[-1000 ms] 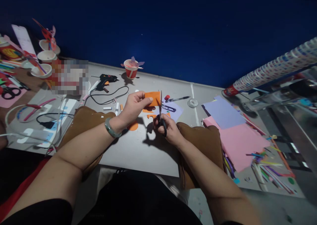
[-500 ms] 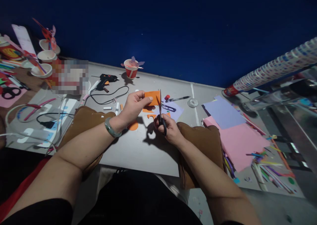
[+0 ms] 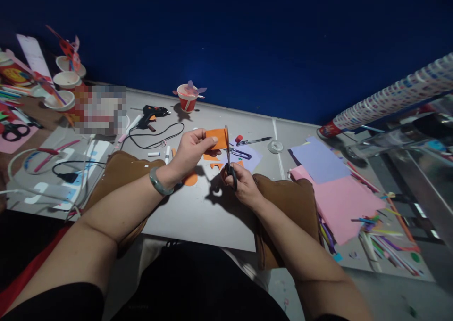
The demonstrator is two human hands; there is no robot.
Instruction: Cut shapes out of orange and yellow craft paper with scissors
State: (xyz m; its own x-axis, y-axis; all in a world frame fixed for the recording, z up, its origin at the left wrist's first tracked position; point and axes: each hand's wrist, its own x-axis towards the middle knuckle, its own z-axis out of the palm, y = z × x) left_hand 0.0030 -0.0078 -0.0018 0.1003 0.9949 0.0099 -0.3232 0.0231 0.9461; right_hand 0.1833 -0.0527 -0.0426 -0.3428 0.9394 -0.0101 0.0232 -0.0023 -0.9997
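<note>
My left hand (image 3: 194, 147) pinches a small orange piece of paper (image 3: 216, 138) between thumb and fingers above the table. Black-handled scissors (image 3: 231, 176) are gripped in my right hand (image 3: 246, 185), their blades pointing away from me at the paper's right edge. Below lie orange paper scraps (image 3: 216, 166) and a rounded orange piece (image 3: 190, 178), partly hidden by my left hand. Just beyond the scissors are a utility knife (image 3: 241, 154), a black pen (image 3: 255, 141) and a red cap (image 3: 239, 138) near a lilac paper piece (image 3: 255, 157).
A black glue gun (image 3: 150, 117) with its cord and a red paper cup (image 3: 187, 99) stand toward the back. Brown cushions (image 3: 285, 208) lie under both forearms. Pink paper (image 3: 348, 205) and lilac paper (image 3: 320, 160) are at right; a power strip (image 3: 71, 189) with cables is at left.
The scissor blades have come closer together at the right edge of the orange paper. Both hands stay in nearly the same place, with the paper shifted very slightly left.
</note>
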